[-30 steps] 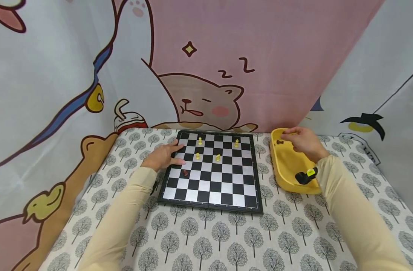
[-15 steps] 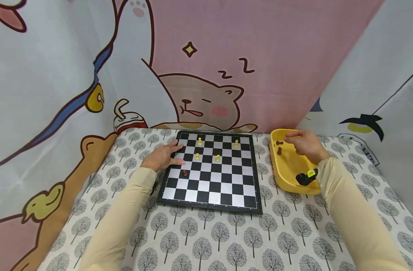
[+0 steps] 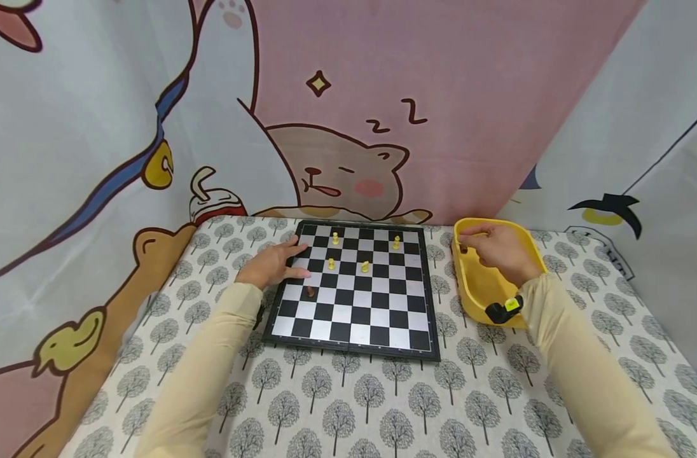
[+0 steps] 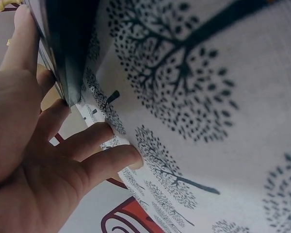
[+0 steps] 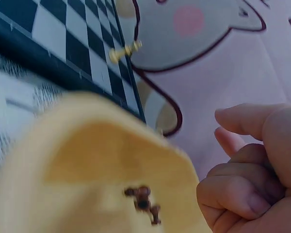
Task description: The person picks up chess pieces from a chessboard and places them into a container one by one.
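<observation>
My left hand (image 3: 268, 264) rests at the left edge of a black-and-white chessboard (image 3: 357, 315), fingers spread and fairly straight. A small brown chess piece (image 3: 310, 291) stands near its thumb. Several pale yellow chess pieces occupy the board, among them one piece (image 3: 365, 267) near the middle and another piece (image 3: 397, 242) at the far right. My right hand (image 3: 500, 251) is over a yellow basket (image 3: 465, 296). Its thumb and index finger reach out, apart from the brown chess pieces (image 5: 143, 201) inside; the other fingers curl inward. Whether the palm holds anything is hidden.
A tree-print cloth (image 3: 371, 407) covers the table. The basket stands just right of the board, with a strip of cloth between them. Behind the table hangs a cartoon-print curtain (image 3: 469, 108). A black wrist camera (image 3: 500, 312) hangs low over the basket's front.
My right hand has moved left and slightly down over the basket, now covering part of the brown chess pieces. The left hand and the board pieces have stayed in place.
</observation>
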The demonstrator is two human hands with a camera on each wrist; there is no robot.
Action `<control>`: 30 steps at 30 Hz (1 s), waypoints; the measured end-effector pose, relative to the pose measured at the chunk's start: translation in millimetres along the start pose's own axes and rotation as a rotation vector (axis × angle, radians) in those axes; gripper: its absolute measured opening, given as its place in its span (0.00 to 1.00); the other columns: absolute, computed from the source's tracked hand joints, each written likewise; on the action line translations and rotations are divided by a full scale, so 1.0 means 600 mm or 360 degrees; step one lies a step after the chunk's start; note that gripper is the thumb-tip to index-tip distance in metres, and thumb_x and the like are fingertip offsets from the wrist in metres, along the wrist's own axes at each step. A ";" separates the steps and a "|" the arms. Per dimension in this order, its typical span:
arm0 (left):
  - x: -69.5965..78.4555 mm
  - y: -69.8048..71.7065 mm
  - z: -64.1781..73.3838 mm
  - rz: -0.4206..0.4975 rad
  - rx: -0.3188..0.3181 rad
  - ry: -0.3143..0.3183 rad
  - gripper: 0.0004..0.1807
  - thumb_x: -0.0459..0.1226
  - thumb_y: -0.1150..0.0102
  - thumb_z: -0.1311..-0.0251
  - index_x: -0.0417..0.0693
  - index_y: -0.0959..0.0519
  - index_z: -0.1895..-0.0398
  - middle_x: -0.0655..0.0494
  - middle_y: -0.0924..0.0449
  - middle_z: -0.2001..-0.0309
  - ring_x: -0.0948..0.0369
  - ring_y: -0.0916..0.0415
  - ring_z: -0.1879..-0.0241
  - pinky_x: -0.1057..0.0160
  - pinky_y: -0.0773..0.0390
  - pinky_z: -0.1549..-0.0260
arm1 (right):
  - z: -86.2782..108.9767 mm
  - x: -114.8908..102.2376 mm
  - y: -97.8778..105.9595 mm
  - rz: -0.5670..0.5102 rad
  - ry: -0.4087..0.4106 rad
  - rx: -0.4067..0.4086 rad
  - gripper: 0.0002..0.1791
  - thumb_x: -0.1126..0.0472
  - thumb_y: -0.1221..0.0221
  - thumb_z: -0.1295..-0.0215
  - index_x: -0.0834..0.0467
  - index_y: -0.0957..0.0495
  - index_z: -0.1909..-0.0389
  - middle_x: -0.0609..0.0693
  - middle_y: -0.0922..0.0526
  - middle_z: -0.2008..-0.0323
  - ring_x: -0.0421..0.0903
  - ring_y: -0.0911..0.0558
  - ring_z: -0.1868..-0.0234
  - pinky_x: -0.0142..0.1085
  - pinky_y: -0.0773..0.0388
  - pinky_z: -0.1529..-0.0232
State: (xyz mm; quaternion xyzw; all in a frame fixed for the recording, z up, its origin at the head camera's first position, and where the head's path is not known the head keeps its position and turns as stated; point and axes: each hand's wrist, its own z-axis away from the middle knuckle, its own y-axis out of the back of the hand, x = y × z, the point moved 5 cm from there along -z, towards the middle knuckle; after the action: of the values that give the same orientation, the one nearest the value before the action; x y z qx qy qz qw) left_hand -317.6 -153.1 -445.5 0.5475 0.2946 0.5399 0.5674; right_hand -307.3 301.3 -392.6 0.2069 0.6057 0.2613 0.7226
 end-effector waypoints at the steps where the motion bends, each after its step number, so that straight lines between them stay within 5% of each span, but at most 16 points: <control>1: -0.001 -0.001 -0.001 -0.0001 0.0000 0.0004 0.46 0.63 0.43 0.37 0.64 0.46 0.18 0.53 0.57 0.16 0.39 0.47 0.21 0.40 0.35 0.27 | 0.003 -0.006 -0.006 0.0007 0.0023 -0.0013 0.31 0.39 0.41 0.29 0.58 0.22 0.38 0.40 0.19 0.65 0.39 0.29 0.77 0.32 0.23 0.69; 11: -0.002 0.000 0.000 -0.0005 0.0010 0.0000 0.46 0.62 0.43 0.37 0.63 0.45 0.18 0.53 0.57 0.16 0.38 0.48 0.21 0.40 0.35 0.26 | 0.013 -0.060 -0.074 -0.0045 0.0102 -0.0154 0.31 0.37 0.39 0.31 0.54 0.23 0.38 0.39 0.39 0.86 0.40 0.38 0.87 0.32 0.36 0.82; 18: 0.001 0.000 0.001 -0.0008 0.0017 0.0002 0.46 0.63 0.43 0.37 0.64 0.45 0.18 0.54 0.57 0.16 0.38 0.49 0.21 0.39 0.37 0.26 | 0.023 -0.095 -0.117 -0.0029 0.0217 -0.0196 0.25 0.40 0.37 0.32 0.51 0.20 0.42 0.40 0.36 0.85 0.40 0.39 0.87 0.31 0.38 0.84; 25: 0.000 -0.001 -0.001 0.0003 0.0021 0.0011 0.46 0.63 0.43 0.38 0.66 0.45 0.19 0.56 0.57 0.16 0.39 0.48 0.21 0.40 0.35 0.26 | 0.025 -0.125 -0.157 0.0035 0.0300 -0.0210 0.21 0.42 0.36 0.32 0.49 0.19 0.44 0.44 0.26 0.77 0.44 0.31 0.72 0.33 0.31 0.71; 30: -0.003 -0.003 0.000 -0.0008 0.0017 0.0015 0.46 0.63 0.43 0.38 0.65 0.45 0.19 0.54 0.57 0.16 0.39 0.46 0.21 0.41 0.34 0.27 | 0.031 -0.152 -0.188 0.0029 0.0368 -0.0236 0.19 0.42 0.36 0.32 0.47 0.19 0.46 0.45 0.30 0.79 0.45 0.33 0.75 0.34 0.33 0.73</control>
State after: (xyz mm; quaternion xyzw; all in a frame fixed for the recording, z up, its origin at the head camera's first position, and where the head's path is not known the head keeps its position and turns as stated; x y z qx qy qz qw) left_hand -317.6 -154.2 -447.5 0.5472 0.3015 0.5396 0.5644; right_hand -286.6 156.7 -388.7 0.1268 0.6620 0.3340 0.6589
